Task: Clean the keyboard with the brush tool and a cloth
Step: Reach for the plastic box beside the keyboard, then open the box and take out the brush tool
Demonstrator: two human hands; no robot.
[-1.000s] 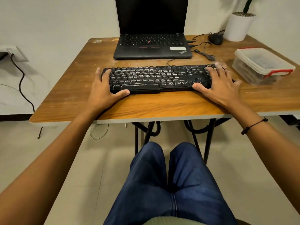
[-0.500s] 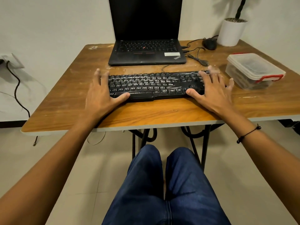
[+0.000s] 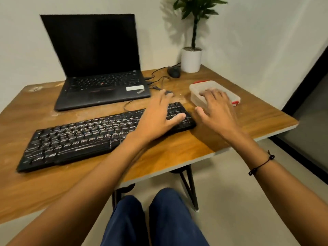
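A black keyboard (image 3: 99, 137) lies slantwise on the wooden desk (image 3: 248, 121), in front of an open laptop (image 3: 99, 68). The left hand (image 3: 158, 118) is above the keyboard's right end, fingers spread and holding nothing. The right hand (image 3: 216, 107) reaches over a lidded clear plastic box (image 3: 197, 91) with red clips, fingers spread; the box's contents cannot be made out. Behind stand a mouse (image 3: 174, 71) and a potted plant (image 3: 191, 57).

wooden table (image 3: 177, 157) carrying the keyboard (image 3: 85, 137) along its front edge, laptop (image 3: 99, 86) sitting behind, mouse (image 3: 174, 71) and plant pot (image 3: 191, 60) crowding the far right corner, plastic box (image 3: 198, 98) resting near the right edge
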